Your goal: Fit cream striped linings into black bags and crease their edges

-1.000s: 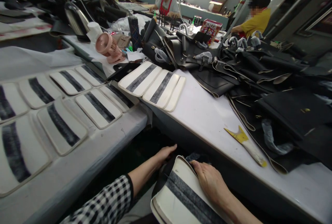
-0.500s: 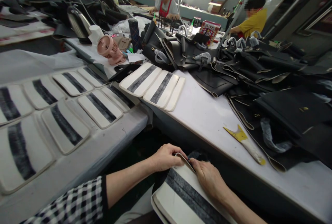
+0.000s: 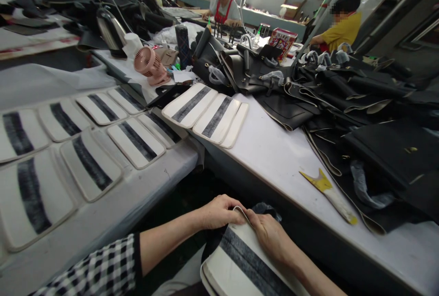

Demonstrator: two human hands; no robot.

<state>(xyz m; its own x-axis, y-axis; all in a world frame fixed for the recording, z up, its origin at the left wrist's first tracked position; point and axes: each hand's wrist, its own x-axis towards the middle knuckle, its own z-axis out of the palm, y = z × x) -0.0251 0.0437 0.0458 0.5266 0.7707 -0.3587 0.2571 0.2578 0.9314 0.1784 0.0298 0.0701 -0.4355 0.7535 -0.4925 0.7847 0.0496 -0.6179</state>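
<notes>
Low at the bottom of the head view, a white panel with a dark stripe rests over my lap, its upper edge curled up. My left hand pinches that edge from the left, thumb on the white face. From the right, my right hand grips the same edge, its fingers meeting those of the left. Where the fingertips meet is partly hidden. Just behind my hands a crumpled clear plastic wrap shows in part.
Striped panels lie spread on the left table; more overlap at the right table's corner. A yellow-tipped scraper-like tool lies on the right table beside piled black leather bags. A pink fan stands farther back. Co-workers sit beyond.
My right hand has shifted slightly left along the panel's edge, closer to my left hand. The whole view has turned a little, so the tables appear slightly shifted right.
</notes>
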